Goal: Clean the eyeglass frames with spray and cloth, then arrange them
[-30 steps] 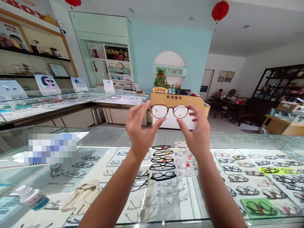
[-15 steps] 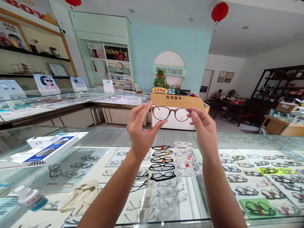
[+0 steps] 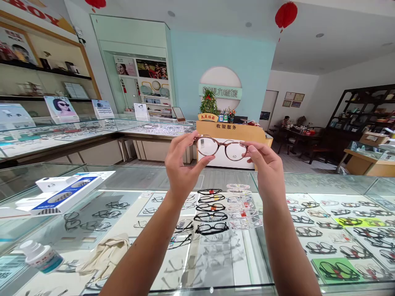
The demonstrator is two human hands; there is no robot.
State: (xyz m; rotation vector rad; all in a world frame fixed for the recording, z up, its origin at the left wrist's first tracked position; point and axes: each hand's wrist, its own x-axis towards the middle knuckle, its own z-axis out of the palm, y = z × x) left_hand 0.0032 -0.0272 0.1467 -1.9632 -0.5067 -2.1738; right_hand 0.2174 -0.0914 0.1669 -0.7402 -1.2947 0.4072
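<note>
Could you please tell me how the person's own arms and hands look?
The left hand and right hand are ungloved, with no ring visible. The left forearm and right forearm are bare, without visible sleeve, watch or bracelet.

The wall sign (image 3: 33, 10) at upper left shows "BOY". The green signboard (image 3: 226, 92) at upper centre, partly covered, reads "新视力眼镜". At centre, the plaque (image 3: 207, 117) reads "大展鸿图", the yellow desk (image 3: 256, 132) "收银服务".

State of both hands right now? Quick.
Left hand: holding one end of the brown eyeglasses.
Right hand: holding their other end, pinched at the frame's corner.
</note>
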